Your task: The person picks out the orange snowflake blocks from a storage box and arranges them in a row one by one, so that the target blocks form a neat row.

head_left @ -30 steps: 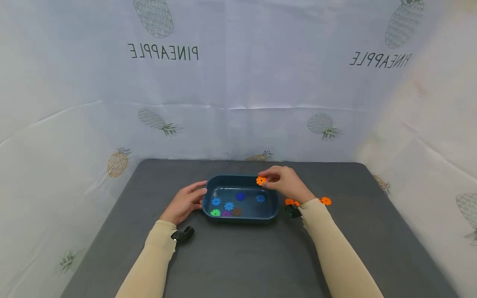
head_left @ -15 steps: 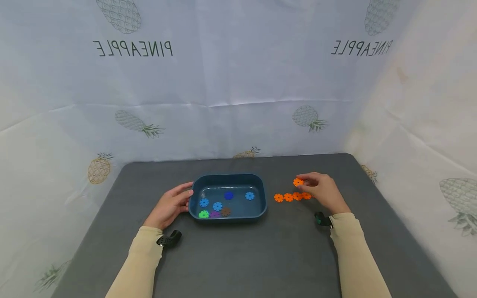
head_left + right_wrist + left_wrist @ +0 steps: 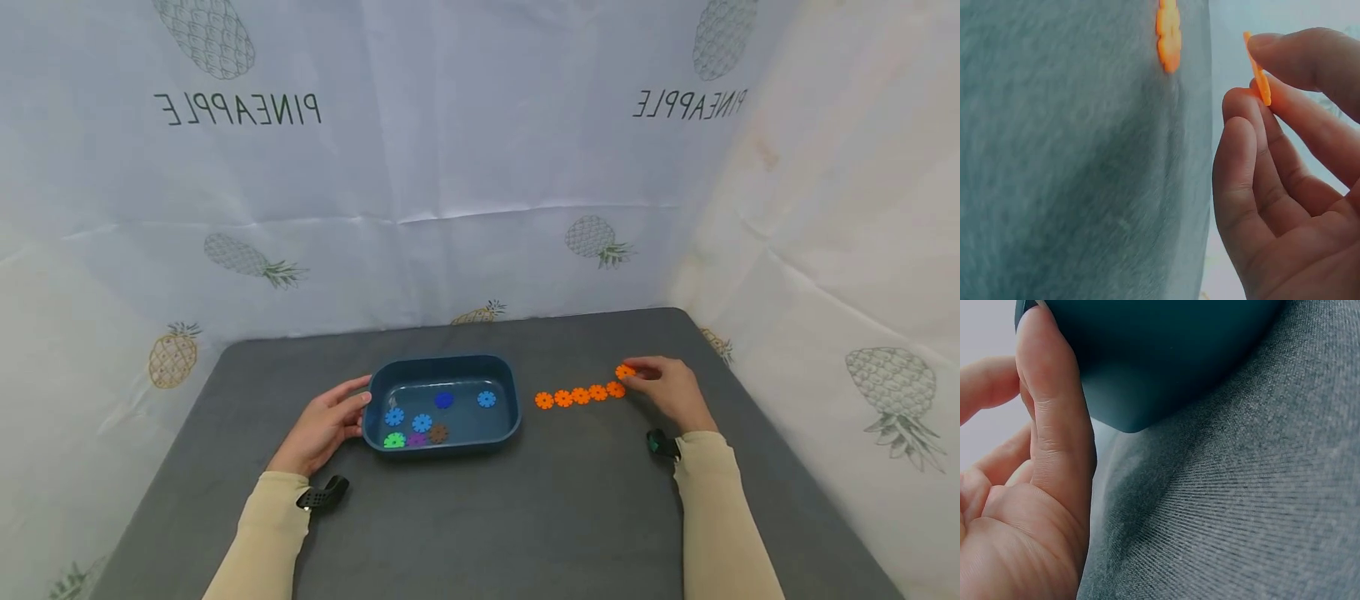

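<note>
My right hand (image 3: 671,390) pinches an orange flower-shaped disc (image 3: 625,372) between thumb and fingertips, just behind the right end of a row of like discs (image 3: 581,396) on the table. In the right wrist view the pinched disc (image 3: 1259,72) stands on edge, clear of the tabletop. My left hand (image 3: 318,427) holds the left end of a dark blue rectangular tray (image 3: 450,452), thumb at the rim. Inside the tray lie several light blue discs (image 3: 422,422), a dark blue disc (image 3: 444,400), a green disc (image 3: 394,440), a purple disc (image 3: 416,439) and a brown disc (image 3: 438,432).
The grey table (image 3: 487,533) runs back to a white pineapple-print cloth (image 3: 450,167), which also hangs at both sides. A dark wrist strap (image 3: 324,494) sits on the left wrist, another strap (image 3: 663,443) on the right.
My right hand has gone from over the tray to the right, beyond the row. An orange disc was added at the row's right end, and another is now pinched. The left hand keeps its hold.
</note>
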Motion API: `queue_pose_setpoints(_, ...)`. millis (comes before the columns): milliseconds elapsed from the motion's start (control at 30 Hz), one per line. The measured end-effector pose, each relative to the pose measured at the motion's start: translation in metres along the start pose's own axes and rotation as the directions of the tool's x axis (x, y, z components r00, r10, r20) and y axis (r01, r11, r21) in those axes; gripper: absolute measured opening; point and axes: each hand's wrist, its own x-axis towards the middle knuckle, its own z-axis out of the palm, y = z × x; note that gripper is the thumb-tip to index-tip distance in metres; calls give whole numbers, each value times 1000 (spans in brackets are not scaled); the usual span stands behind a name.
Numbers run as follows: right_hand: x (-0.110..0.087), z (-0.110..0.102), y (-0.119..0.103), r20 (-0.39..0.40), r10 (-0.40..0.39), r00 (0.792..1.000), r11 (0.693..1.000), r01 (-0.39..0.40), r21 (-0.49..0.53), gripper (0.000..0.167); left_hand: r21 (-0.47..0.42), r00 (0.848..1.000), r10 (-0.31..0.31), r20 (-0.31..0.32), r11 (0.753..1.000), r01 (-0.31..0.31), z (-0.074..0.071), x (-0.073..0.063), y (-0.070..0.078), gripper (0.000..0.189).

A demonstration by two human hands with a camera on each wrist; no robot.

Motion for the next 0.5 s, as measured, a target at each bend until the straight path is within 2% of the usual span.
queue_pose_setpoints(267,0,-3,15,24,34,999,997,-32,-69,44,-1,1000,-7,-6,1000,7,-2,-3,-2,70)
queue_pose_setpoints(500,-3,-5,17,59,25,998,994,-19,-103,43,-5,1000,-5,-1,1000,5,0,0,-1,71)
